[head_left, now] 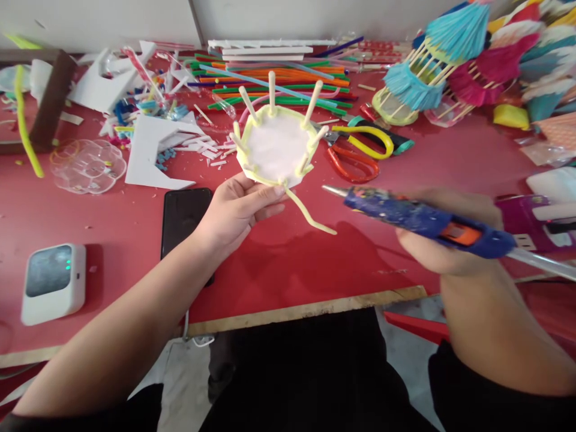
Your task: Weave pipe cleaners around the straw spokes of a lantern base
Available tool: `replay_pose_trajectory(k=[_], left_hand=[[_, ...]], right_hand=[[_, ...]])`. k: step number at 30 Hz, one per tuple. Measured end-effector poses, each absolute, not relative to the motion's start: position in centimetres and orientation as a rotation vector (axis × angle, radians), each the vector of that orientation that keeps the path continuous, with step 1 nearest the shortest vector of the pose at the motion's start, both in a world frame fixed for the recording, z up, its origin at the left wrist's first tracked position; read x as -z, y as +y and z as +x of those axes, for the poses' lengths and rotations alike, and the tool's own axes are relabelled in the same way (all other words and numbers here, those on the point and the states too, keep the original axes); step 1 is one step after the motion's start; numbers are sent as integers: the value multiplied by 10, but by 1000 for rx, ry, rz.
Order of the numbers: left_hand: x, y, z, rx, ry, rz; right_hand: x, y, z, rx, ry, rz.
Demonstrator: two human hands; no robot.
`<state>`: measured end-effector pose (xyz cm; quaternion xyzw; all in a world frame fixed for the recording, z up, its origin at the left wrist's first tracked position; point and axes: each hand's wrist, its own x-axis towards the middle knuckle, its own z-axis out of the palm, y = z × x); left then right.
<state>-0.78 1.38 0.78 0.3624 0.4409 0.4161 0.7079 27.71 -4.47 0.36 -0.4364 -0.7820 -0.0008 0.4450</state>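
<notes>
My left hand [252,207] grips the near edge of a white round foam base [276,147], thumb on top and fingers beneath. Short wooden sticks [314,103] stand around its rim, and a pale yellow pipe cleaner [310,216] winds along them, its loose end hanging past my thumb. In my right hand [432,240] is a blue hot glue gun [405,216], with a clear glue stick [540,264] in its back end. The metal nozzle points left toward the base, apart from it. The gun hides part of my right fingers.
Red-handled and yellow-handled scissors [360,153] lie right of the base. Behind are coloured pipe cleaners [279,78]; foam offcuts [157,150] lie left. A phone [184,219] sits under my left wrist, a white device [54,282] farther left. Paper-fringed stick models [414,90] stand back right.
</notes>
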Motion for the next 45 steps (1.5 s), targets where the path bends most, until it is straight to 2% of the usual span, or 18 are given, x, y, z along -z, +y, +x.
replay_pose_trajectory(k=[4,14,45], left_hand=[[-8,12,-7,-934,960,828],[-7,11,-6,-915,971,860],[-6,12,-7,-924,955,859]], right_hand=[[-9,-37,246,-112,-1953,-1054],[-10,-36,238,-158,-1942,-1114],[-16,-41,252,-19,-1943,-1242]])
